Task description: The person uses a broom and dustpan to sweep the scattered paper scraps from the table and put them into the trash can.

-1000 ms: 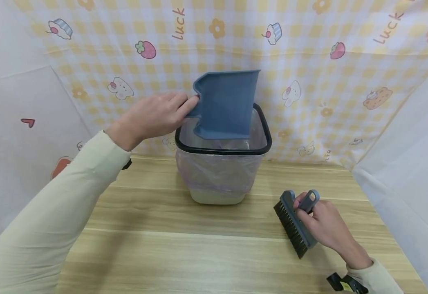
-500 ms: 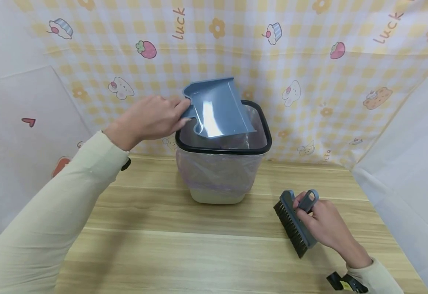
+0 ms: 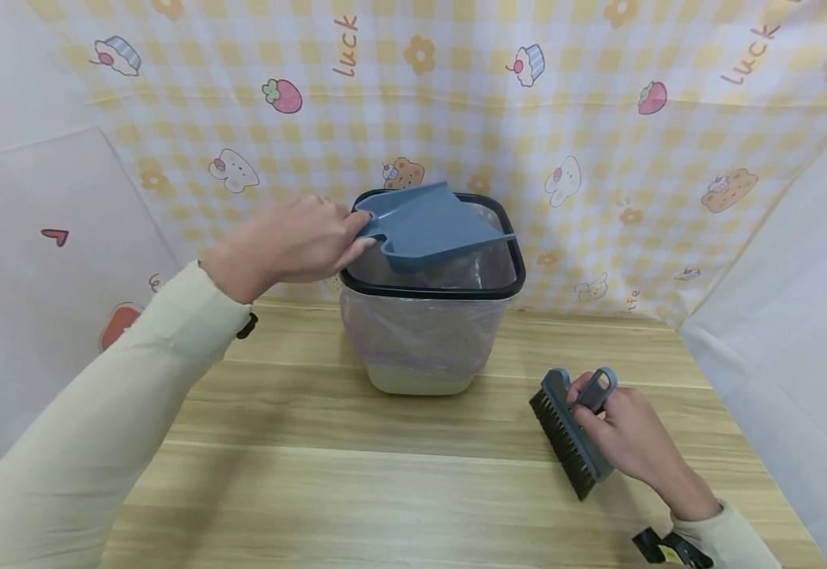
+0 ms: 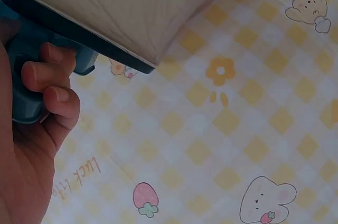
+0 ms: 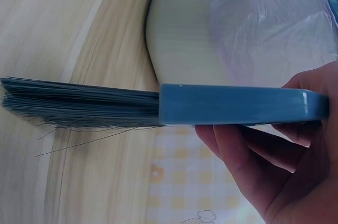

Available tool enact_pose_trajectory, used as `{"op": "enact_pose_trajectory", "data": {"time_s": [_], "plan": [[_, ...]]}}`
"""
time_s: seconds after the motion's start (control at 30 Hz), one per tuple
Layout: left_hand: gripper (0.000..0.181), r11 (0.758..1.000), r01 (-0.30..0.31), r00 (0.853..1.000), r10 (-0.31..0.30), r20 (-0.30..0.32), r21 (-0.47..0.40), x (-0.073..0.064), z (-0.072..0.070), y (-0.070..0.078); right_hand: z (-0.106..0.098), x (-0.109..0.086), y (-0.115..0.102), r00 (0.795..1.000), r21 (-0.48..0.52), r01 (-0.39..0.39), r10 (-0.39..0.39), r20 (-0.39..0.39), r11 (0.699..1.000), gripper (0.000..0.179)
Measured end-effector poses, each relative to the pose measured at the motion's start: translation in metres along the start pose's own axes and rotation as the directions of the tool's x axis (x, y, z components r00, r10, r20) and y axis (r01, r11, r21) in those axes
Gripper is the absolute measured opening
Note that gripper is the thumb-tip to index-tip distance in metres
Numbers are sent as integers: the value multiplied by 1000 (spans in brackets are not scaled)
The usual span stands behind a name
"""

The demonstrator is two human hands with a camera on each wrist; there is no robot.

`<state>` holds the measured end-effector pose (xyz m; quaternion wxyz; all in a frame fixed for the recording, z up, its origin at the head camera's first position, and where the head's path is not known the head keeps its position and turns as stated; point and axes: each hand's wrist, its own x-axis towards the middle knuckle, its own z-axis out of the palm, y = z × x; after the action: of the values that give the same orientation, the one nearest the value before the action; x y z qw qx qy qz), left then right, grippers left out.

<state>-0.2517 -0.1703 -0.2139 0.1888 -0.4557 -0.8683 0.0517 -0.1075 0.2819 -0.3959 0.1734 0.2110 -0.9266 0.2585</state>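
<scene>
A blue dustpan hangs over the mouth of a trash bin that has a black rim and a thin plastic liner. My left hand grips the dustpan's handle at the bin's left side; in the left wrist view its fingers curl round the handle. The pan's far corner lies over the bin's right rim; whether it touches, I cannot tell. Right of the bin, my right hand holds a blue hand brush with dark bristles. Its fingers wrap the brush handle.
The bin stands on a wood-grain tabletop, close against a yellow checked cloth hung behind. White cloth bounds the right side, and more white sheeting hangs at the left.
The dustpan has tipped from a steep tilt to a flatter one and come down over the bin mouth, turned by my left hand. My right hand and the brush have hardly moved.
</scene>
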Motion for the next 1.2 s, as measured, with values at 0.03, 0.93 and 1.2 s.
{"op": "enact_pose_trajectory", "data": {"time_s": [0.03,0.93,1.2], "plan": [[30,1000,-6,1000,6,-5,5,0,0,2,0,0,0,1000,1,1,-1,-1,1000,23],[33,981,-183,949,191,-252,57,-21,-7,62,0,-1,-1,1000,7,-12,12,-4,1000,24],[39,974,-207,926,224,-304,90,-28,1,88,2,-2,1,1000,2,-13,13,-10,1000,22]]}}
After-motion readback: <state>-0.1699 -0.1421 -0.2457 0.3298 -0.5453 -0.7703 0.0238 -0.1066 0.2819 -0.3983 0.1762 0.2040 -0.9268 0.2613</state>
